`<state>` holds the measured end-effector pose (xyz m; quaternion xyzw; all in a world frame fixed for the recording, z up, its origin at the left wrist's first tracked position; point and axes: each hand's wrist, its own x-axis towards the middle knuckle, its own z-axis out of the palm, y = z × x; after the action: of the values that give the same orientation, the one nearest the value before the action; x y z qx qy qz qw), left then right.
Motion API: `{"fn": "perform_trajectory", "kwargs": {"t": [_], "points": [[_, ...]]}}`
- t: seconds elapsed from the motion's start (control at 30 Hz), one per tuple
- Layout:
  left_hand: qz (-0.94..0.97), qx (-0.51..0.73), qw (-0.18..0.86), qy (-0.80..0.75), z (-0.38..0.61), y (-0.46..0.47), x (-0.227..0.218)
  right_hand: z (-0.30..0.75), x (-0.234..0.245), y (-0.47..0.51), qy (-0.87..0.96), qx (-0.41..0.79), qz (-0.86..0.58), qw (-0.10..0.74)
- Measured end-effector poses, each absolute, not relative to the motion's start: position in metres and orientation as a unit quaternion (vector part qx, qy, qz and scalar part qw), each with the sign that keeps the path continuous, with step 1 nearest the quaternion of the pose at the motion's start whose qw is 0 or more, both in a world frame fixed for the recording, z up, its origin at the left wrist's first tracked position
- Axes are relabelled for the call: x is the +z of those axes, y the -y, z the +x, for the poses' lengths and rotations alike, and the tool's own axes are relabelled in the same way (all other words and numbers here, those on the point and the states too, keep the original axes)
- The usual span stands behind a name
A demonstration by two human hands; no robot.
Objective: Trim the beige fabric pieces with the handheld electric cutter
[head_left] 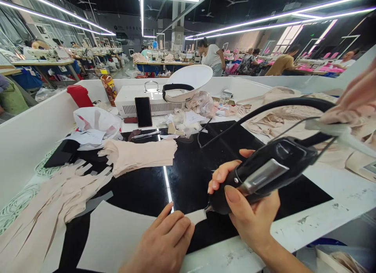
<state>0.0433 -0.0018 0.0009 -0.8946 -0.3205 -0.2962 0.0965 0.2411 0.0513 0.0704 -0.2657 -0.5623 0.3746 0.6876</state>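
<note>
My right hand (252,210) is wrapped around a black corded hand tool (264,175) with a silver side plate and a thin metal tip. That tip meets the right end of a narrow pale strip (197,216) on the glossy black board (190,183). My left hand (164,241) lies palm down over the strip's other part, fingers pressing on it and index finger stretched forward; its thumb is hidden. Beside it rests a large pale curved sheet (114,237). Farther back lies a stack of beige fabric pieces (147,153).
Another person's hand (352,96) reaches in at upper right, by the tool's cable (290,102). Beige fabric strips (44,210) lie left; more fabric (270,116) is heaped right. A phone (143,112) leans on a white vented box (126,100). Raised white walls (35,128) edge the table.
</note>
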Motion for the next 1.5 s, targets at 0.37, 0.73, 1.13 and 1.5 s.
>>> {"fn": "perform_trajectory", "kwargs": {"t": [0.37,0.73,1.13,1.5], "points": [[-0.906,-0.257,0.064,0.329,0.039,0.003,0.002,0.241,0.071,-0.052,0.556,0.378,-0.268,0.69],[-0.905,-0.269,0.047,0.327,0.039,0.004,-0.006,0.224,0.077,-0.053,0.524,0.41,-0.241,0.707],[-0.903,-0.271,0.044,0.33,0.047,0.005,-0.003,0.219,0.078,-0.05,0.535,0.435,-0.221,0.689],[-0.899,-0.283,0.05,0.33,0.042,0.003,-0.006,0.228,0.076,-0.057,0.53,0.412,-0.23,0.705]]}}
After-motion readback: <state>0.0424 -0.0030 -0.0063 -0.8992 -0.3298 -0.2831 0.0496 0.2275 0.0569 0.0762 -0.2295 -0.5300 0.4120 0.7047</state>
